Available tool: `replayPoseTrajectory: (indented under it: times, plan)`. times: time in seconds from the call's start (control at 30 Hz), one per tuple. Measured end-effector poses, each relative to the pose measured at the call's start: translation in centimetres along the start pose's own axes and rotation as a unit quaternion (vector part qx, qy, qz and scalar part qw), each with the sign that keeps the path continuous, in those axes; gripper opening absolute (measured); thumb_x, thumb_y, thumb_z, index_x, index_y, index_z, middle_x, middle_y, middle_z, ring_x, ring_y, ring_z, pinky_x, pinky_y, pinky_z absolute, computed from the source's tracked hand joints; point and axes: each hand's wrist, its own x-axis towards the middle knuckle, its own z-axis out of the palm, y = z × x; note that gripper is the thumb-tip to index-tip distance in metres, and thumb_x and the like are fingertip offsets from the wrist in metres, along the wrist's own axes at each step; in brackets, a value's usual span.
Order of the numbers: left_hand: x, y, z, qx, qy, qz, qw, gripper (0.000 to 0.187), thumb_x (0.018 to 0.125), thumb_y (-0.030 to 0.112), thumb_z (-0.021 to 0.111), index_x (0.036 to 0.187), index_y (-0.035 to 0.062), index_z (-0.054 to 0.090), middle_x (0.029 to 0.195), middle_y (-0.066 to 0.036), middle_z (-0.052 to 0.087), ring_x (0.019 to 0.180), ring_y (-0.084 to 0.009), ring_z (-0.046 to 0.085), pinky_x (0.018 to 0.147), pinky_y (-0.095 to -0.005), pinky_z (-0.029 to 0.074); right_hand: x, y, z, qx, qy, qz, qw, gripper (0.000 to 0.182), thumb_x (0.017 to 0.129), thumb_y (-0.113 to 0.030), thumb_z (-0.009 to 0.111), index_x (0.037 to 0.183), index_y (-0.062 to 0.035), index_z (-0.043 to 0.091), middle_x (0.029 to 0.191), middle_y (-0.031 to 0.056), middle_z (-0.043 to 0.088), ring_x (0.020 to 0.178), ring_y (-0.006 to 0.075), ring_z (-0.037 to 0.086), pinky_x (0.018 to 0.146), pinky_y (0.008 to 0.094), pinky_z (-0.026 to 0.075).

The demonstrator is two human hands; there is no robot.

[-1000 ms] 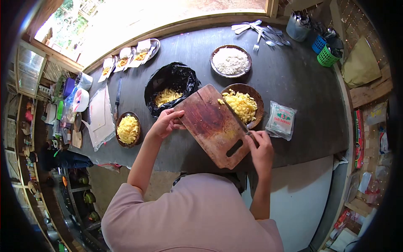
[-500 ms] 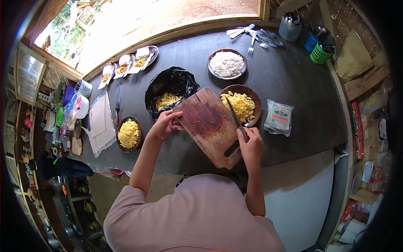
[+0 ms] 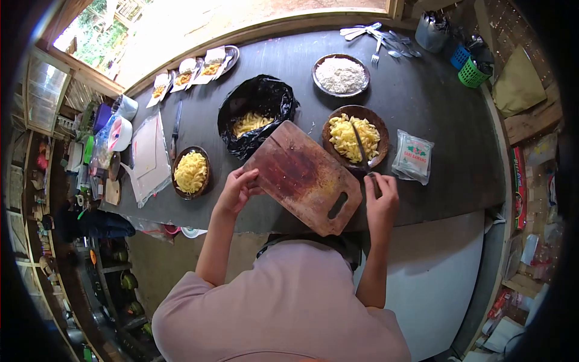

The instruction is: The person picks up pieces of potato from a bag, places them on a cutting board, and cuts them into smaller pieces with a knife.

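My left hand (image 3: 239, 190) grips the left edge of a worn wooden cutting board (image 3: 295, 166), thumb on top. The board has a dark reddish stain and a handle slot, and it overlaps the rim of a black plastic bag (image 3: 259, 96) holding yellow strips (image 3: 252, 123). My right hand (image 3: 382, 196) is closed on the handle of a knife (image 3: 360, 142), just right of the board. The knife's blade points away from me, across a brown bowl (image 3: 381, 128) of cut yellow pieces (image 3: 344, 137).
A second bowl of yellow pieces (image 3: 191, 172) stands left, near another knife (image 3: 176, 130). Farther back are a bowl of white flour-like stuff (image 3: 341, 76), forks and spoons (image 3: 377, 43) and plated food (image 3: 214, 62). A printed packet (image 3: 413, 157) lies right.
My right hand has moved right, away from the board's handle end, bringing the knife over the bowl. The board has turned slightly in my left hand, and the whole view has shifted.
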Motion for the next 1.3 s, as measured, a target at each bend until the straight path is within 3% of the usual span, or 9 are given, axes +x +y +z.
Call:
replayPoseTrajectory:
  times: [0.2,0.43,0.47,0.6,0.77,0.9,0.97,1.2,1.3]
  plan:
    - [-5.5,-5.8,-1.2,-0.093,0.081,0.017,0.992,0.034,0.102,0.018,0.071,0.132,0.0025,0.067,0.118,-0.011,0.079,0.100,-0.0246,0.080,0.086,-0.0430,0.067,1.4,1.2,0.7,0.007,0.036,0.007,0.999,0.033,0.104,-0.029,0.074,0.117,0.0008,0.076,0.110,0.0135,0.070,0.101,0.0342,0.071,0.087,0.0434,0.056]
    - [-9.2,-9.6,-1.4,-0.186,0.141,0.064,0.970,0.031,0.104,0.014,0.070,0.132,0.0014,0.066,0.120,-0.013,0.078,0.107,-0.0251,0.079,0.090,-0.0437,0.069,0.2,-1.0,4.1,0.109,-0.050,-0.018,0.993,0.033,0.105,-0.027,0.075,0.116,0.0033,0.076,0.108,0.0104,0.069,0.096,0.0246,0.070,0.085,0.0379,0.055]
    - [-9.6,-10.0,-1.4,-0.194,0.141,0.067,0.969,0.030,0.104,0.014,0.069,0.132,0.0016,0.066,0.121,-0.012,0.077,0.109,-0.0246,0.078,0.092,-0.0445,0.068,0.1,-1.3,4.9,0.105,-0.061,-0.048,0.991,0.028,0.104,-0.022,0.075,0.115,0.0034,0.076,0.107,0.0080,0.070,0.095,0.0173,0.068,0.079,0.0302,0.054]
    - [-10.6,-9.6,-0.3,-0.190,0.171,0.090,0.962,0.031,0.105,0.013,0.070,0.133,0.0006,0.066,0.125,-0.013,0.076,0.112,-0.0203,0.075,0.097,-0.0405,0.066,-1.1,-3.9,7.2,0.141,-0.138,-0.075,0.978,0.027,0.098,-0.019,0.080,0.114,0.0032,0.076,0.104,0.0098,0.068,0.087,0.0194,0.068,0.079,0.0334,0.055]
    - [-12.2,-10.7,-1.6,0.175,0.267,0.072,0.945,0.035,0.098,0.017,0.082,0.125,-0.0045,0.074,0.118,-0.004,0.073,0.096,-0.0110,0.069,0.084,-0.0284,0.059,-2.6,-3.1,9.9,0.138,-0.167,-0.066,0.974,0.026,0.099,-0.021,0.080,0.113,0.0014,0.077,0.104,0.0070,0.067,0.081,0.0171,0.065,0.074,0.0327,0.053]
    - [-13.2,-10.1,-1.5,0.300,0.302,0.056,0.903,0.034,0.095,0.017,0.084,0.121,-0.0027,0.077,0.117,-0.004,0.070,0.095,-0.0127,0.069,0.079,-0.0297,0.057,-3.4,-3.0,10.4,0.159,-0.142,-0.048,0.976,0.026,0.101,-0.021,0.078,0.114,0.0010,0.077,0.106,0.0049,0.066,0.081,0.0134,0.064,0.071,0.0300,0.052]
    - [-12.7,-6.9,-0.1,0.417,0.372,0.210,0.803,0.042,0.091,0.016,0.086,0.129,0.0020,0.076,0.123,-0.007,0.070,0.103,-0.0155,0.068,0.083,-0.0304,0.056,-3.7,-2.7,10.8,0.183,-0.118,-0.023,0.976,0.026,0.102,-0.022,0.077,0.115,0.0016,0.077,0.106,0.0030,0.066,0.081,0.0099,0.062,0.068,0.0270,0.051]
    - [-2.4,-1.1,-1.4,0.483,0.292,0.342,0.751,0.053,0.090,0.020,0.086,0.139,0.0062,0.071,0.135,-0.012,0.067,0.123,-0.0310,0.065,0.104,-0.0411,0.053,-4.4,-2.4,14.0,0.201,-0.046,-0.067,0.976,0.029,0.107,-0.020,0.072,0.121,0.0063,0.072,0.107,0.0000,0.064,0.075,0.0047,0.060,0.062,0.0227,0.050]
    - [3.2,0.8,-0.6,0.502,0.228,0.398,0.733,0.062,0.088,0.024,0.086,0.144,0.0075,0.066,0.139,-0.011,0.064,0.133,-0.0346,0.058,0.114,-0.0471,0.046,-4.5,-4.9,13.7,0.240,-0.063,0.035,0.968,0.031,0.105,-0.023,0.074,0.118,0.0051,0.074,0.111,0.0042,0.067,0.084,0.0092,0.062,0.073,0.0268,0.053]
